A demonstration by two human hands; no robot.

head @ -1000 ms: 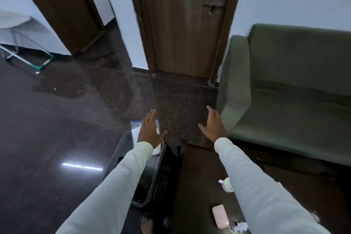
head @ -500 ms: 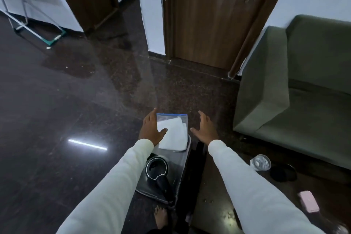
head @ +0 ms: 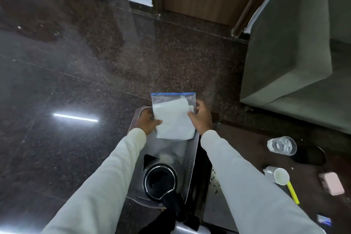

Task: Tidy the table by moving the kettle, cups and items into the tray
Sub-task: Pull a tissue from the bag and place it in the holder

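Since 0.5 s ago both hands have closed in on the plastic bag (head: pixel 173 116), the left hand (head: pixel 147 122) and right hand (head: pixel 201 118) now gripping its 2 sides above the tray (head: pixel 190 157).

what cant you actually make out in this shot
- Head view: what the white stuff inside the zip bag is; too blurry.
- Most of the tray floor, hidden by sleeves, bag and kettle.
- Small blue-white item on the table: too small.

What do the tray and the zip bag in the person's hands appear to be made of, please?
Tray: probably stainless steel, going by its silvery brushed sheen and perforated side wall. Zip bag: thin clear plastic with a blue seal strip; white folded contents show through.
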